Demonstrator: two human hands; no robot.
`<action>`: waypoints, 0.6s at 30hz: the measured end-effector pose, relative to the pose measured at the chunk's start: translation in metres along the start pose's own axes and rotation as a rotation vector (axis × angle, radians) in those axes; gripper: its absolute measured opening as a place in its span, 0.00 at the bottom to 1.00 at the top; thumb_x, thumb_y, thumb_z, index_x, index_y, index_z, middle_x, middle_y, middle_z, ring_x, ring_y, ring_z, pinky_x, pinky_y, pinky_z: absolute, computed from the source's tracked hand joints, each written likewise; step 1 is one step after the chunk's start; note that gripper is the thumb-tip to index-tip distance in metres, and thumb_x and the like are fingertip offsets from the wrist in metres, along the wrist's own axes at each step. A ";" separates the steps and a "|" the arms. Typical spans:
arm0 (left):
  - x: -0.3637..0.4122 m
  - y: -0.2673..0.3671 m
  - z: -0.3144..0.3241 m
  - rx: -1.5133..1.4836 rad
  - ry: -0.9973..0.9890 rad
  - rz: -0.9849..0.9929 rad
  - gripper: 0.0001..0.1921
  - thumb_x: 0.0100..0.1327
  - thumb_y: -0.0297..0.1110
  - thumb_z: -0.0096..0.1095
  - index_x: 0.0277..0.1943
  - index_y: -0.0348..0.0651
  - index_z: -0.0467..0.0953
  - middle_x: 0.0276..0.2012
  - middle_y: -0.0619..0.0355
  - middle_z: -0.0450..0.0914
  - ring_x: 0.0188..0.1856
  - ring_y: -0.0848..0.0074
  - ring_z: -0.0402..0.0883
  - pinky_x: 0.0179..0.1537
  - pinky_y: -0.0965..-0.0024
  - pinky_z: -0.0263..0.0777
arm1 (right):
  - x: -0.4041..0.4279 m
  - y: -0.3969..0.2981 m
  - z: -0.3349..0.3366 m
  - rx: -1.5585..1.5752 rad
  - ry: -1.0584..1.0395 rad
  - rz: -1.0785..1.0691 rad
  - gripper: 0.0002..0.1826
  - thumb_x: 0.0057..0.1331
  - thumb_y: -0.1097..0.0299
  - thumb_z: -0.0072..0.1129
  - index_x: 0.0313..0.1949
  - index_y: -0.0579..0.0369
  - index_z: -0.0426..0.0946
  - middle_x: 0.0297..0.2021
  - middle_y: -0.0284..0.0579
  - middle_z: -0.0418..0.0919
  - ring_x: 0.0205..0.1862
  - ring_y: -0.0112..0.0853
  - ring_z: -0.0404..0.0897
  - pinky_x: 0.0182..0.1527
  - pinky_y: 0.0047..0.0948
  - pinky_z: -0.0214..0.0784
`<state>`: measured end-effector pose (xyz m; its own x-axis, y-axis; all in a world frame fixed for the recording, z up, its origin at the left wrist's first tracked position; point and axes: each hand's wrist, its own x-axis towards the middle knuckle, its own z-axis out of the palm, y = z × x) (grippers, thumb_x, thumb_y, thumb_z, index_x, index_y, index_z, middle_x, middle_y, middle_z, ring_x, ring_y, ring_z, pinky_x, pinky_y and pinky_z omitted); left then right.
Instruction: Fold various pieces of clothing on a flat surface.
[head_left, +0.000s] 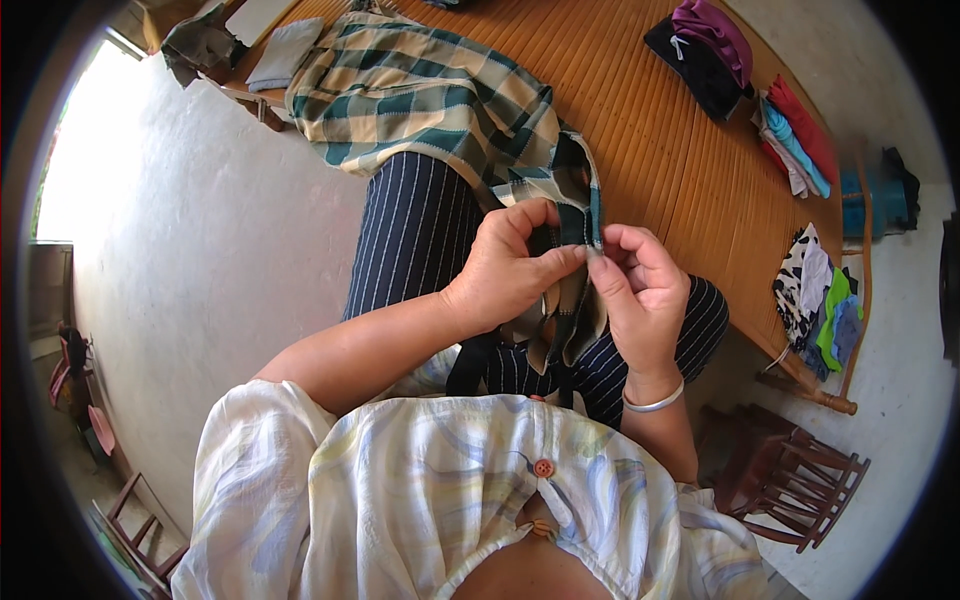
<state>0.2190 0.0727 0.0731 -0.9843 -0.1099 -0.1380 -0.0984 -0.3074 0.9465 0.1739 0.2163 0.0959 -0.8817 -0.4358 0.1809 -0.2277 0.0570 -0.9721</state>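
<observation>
A green, cream and tan checked cloth garment (420, 90) lies across the bamboo-slat surface and my knee, its near end gathered between my hands. My left hand (506, 266) pinches the edge of this cloth between thumb and fingers. Close beside it, my right hand (637, 285), with a silver bangle on the wrist, grips the same edge, the two thumb tips almost touching. Folds of the cloth hang below my hands over my striped trousers (412, 225). Whether anything small is held between the fingertips cannot be told.
On the bamboo-slat bed (675, 180) lie black and purple garments (701, 60), a red and blue folded stack (799, 139) and a mixed clothes pile (817, 300). Folded grey cloth (285, 54) rests at the upper left. A dark wooden chair (787, 472) stands at the lower right.
</observation>
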 end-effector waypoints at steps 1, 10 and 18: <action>0.001 -0.002 0.001 0.042 0.006 0.089 0.08 0.54 0.21 0.60 0.37 0.35 0.71 0.32 0.65 0.75 0.36 0.88 0.69 0.39 0.82 0.67 | 0.000 0.001 0.002 0.085 -0.012 0.041 0.11 0.55 0.77 0.60 0.38 0.66 0.71 0.30 0.36 0.72 0.29 0.19 0.70 0.34 0.16 0.65; 0.005 -0.015 0.000 0.222 0.077 0.231 0.11 0.49 0.25 0.67 0.33 0.34 0.70 0.27 0.61 0.73 0.32 0.86 0.68 0.35 0.79 0.66 | 0.002 0.007 0.003 0.091 -0.048 0.134 0.13 0.55 0.73 0.62 0.37 0.63 0.69 0.26 0.31 0.70 0.27 0.15 0.66 0.32 0.14 0.62; 0.006 -0.010 -0.006 0.337 0.027 0.172 0.10 0.51 0.25 0.66 0.35 0.35 0.73 0.30 0.65 0.74 0.34 0.88 0.68 0.37 0.82 0.65 | 0.002 0.015 -0.003 -0.016 0.010 0.035 0.06 0.61 0.76 0.52 0.36 0.65 0.73 0.26 0.34 0.74 0.28 0.16 0.68 0.31 0.15 0.62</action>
<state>0.2154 0.0695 0.0607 -0.9868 -0.1592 0.0283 0.0213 0.0457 0.9987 0.1675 0.2184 0.0824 -0.8930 -0.4247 0.1488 -0.2033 0.0859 -0.9753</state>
